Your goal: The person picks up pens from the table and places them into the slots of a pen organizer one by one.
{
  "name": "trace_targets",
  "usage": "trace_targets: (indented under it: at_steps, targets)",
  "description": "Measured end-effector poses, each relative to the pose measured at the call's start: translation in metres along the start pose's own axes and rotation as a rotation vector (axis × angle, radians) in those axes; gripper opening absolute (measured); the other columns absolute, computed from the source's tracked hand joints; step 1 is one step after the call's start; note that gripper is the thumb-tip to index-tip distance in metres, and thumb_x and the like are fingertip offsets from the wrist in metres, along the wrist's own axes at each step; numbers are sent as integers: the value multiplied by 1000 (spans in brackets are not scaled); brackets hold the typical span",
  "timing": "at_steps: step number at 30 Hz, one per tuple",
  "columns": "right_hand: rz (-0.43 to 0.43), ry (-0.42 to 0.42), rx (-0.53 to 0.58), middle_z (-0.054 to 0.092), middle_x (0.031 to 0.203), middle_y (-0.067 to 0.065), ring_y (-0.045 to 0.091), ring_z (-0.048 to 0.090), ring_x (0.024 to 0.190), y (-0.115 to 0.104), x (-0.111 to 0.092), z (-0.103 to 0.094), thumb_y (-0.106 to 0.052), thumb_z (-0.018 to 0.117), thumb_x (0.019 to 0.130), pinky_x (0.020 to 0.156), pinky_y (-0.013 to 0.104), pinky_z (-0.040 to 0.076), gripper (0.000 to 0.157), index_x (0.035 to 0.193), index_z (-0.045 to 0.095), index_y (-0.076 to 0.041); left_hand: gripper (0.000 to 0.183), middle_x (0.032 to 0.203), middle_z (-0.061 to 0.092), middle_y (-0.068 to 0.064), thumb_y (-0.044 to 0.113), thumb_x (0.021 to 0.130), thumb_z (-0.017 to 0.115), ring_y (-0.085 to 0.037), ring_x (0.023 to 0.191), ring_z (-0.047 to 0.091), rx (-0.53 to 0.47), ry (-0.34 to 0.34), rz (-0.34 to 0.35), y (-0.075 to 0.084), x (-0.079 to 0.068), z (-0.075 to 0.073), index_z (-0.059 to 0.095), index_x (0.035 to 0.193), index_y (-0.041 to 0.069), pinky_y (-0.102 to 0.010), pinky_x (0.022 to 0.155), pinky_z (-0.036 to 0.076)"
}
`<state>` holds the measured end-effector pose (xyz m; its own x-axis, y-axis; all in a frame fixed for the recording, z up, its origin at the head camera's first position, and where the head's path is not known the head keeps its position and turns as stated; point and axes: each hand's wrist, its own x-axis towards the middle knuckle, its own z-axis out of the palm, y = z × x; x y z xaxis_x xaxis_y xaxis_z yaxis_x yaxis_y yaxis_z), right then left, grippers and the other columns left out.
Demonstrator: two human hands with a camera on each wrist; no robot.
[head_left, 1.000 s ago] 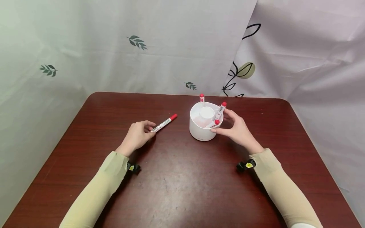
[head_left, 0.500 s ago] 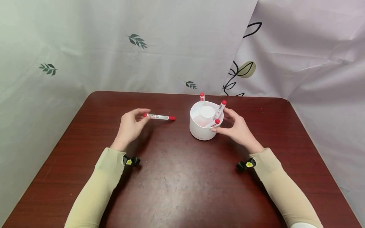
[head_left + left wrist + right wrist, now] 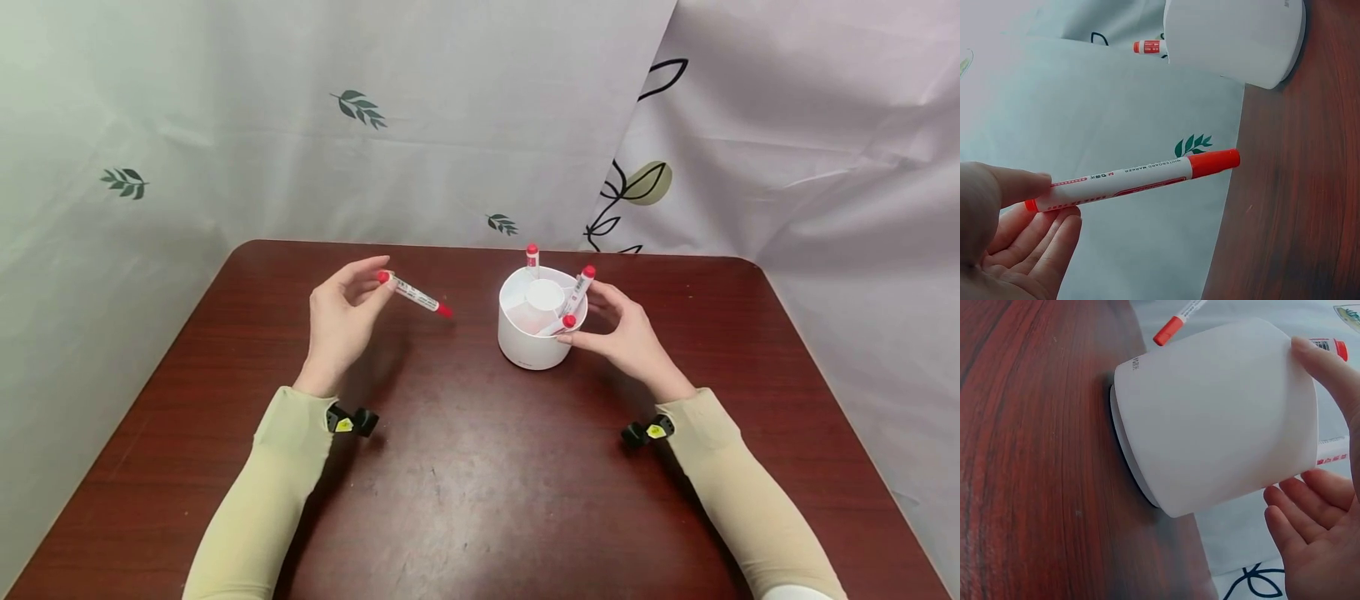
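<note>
My left hand [image 3: 341, 321] pinches a whiteboard marker [image 3: 415, 293] by its red tail end. The marker tilts with its red cap down to the right, above the tabletop, left of a round white pen holder [image 3: 531, 348]. In the left wrist view, "WHITEBOARD MARKER" shows along the white barrel [image 3: 1129, 178]. My right hand [image 3: 626, 337] grips the holder from the right, thumb at the near rim and fingers around the far side. Three red-ended markers stand in it: one upright marker [image 3: 533, 260] at the back, a leaning marker [image 3: 580, 287] and a lower marker [image 3: 557, 326] at the right.
The holder stands on a dark red-brown wooden table [image 3: 450, 467], toward its far edge. A pale curtain [image 3: 435, 150] with leaf prints hangs right behind the table and along both sides. Small black cameras [image 3: 365, 422] are strapped at both wrists.
My left hand has lifted the marker off the table and moved it slightly away from me. Its cap end has swung from pointing up-right to pointing down-right. The right hand keeps its hold.
</note>
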<state>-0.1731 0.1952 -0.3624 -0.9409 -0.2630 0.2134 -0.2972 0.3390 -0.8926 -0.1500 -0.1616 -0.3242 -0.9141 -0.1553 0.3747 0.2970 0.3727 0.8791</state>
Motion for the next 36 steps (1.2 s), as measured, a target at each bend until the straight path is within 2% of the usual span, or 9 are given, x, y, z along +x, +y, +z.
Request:
trace_targets:
  at_steps: [4, 11, 16, 25, 31, 36]
  targets:
    - [-8, 3, 12, 57, 123, 9, 26, 56, 110, -4, -1, -1, -18, 85, 69, 94, 44, 43, 78, 136, 46, -8, 33, 103, 66, -13, 10, 84, 71, -20, 91, 63, -30, 10, 6, -1, -1, -2, 67, 116, 10, -23, 80, 51]
    - [12, -13, 40, 56, 125, 9, 27, 54, 114, -1, -1, -4, -16, 85, 69, 95, 49, 41, 75, 134, 49, -6, 33, 100, 66, -12, 9, 83, 72, -21, 91, 63, -70, 48, 45, 9, -4, -4, 67, 116, 8, -26, 81, 51]
    - [21, -10, 43, 58, 124, 8, 25, 55, 113, 0, -1, -4, -18, 85, 69, 96, 47, 40, 73, 133, 51, -7, 33, 100, 67, -12, 9, 83, 72, -21, 91, 63, -116, 52, 80, 19, -5, -1, 67, 116, 8, -29, 83, 51]
    - [5, 10, 20, 59, 120, 10, 26, 57, 110, -1, -3, -5, -15, 83, 71, 94, 36, 44, 68, 131, 51, -6, 34, 100, 66, -16, 3, 81, 72, -25, 89, 63, -244, 35, 145, 39, -7, 14, 66, 114, 1, -34, 82, 51]
    - [-4, 14, 29, 60, 119, 12, 28, 57, 109, 0, -4, -6, -14, 83, 71, 95, 41, 43, 68, 131, 51, -5, 33, 100, 66, -17, 0, 80, 72, -26, 89, 63, -316, 35, 179, 50, -4, 27, 66, 113, 1, -35, 83, 51]
    - [-2, 12, 39, 60, 119, 11, 26, 57, 109, -1, -3, -6, -15, 83, 71, 95, 42, 42, 68, 131, 52, -5, 32, 98, 67, -17, -2, 79, 73, -28, 87, 64, -395, 55, 221, 61, 5, 39, 67, 110, -1, -39, 82, 51]
